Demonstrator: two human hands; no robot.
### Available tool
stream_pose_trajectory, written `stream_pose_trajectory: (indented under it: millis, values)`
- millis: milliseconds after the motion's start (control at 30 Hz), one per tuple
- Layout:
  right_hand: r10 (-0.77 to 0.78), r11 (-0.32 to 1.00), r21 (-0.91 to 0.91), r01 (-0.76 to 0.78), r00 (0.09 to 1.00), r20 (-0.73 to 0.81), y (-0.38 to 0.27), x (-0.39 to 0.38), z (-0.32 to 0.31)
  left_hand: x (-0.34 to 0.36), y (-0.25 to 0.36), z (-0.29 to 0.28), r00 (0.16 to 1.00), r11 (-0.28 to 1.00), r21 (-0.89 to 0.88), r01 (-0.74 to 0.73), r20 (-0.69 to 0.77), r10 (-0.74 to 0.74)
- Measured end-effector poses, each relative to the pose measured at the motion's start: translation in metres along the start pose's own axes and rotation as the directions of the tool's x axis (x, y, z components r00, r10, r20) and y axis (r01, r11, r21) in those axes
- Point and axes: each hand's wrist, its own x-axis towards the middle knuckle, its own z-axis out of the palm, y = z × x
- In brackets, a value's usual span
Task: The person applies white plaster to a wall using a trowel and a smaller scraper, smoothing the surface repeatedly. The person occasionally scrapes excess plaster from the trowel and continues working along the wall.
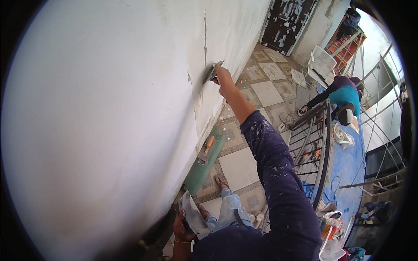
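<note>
Against the white wall [109, 108], right hand [224, 78] fingers pinch a putty knife [212, 71] at a putty ridge, left hand [183, 228] fingers grip a loaded plaster hawk [191, 213] (tilted), whose putty could slide onto the tiled floor [265, 91].

Single head view, steeply down along the white wall [109, 130], close beside it

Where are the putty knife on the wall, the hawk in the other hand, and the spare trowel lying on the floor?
putty knife [212, 72], head view, on its blade against the wall.
hawk [191, 214], head view, on its flat plate.
spare trowel [207, 149], head view, on its orange handle.
</note>
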Motion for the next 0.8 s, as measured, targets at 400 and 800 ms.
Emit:
stream_pose_trajectory:
  millis: [400, 800]
  values:
    - [-0.249, 0.952, -0.187, 0.242, 0.968, -0.016, -0.261, -0.075, 0.069, 0.010, -0.001, 0.004, 0.995, 0.993, 0.067, -0.095, 0.020, 0.094]
    - [-0.274, 0.022, 0.233, 0.972, -0.218, 0.936, -0.107, -0.283, -0.031, 0.074, 0.031, 0.108, 0.860, 0.995, -0.087, 0.039, 0.510, 0.011]
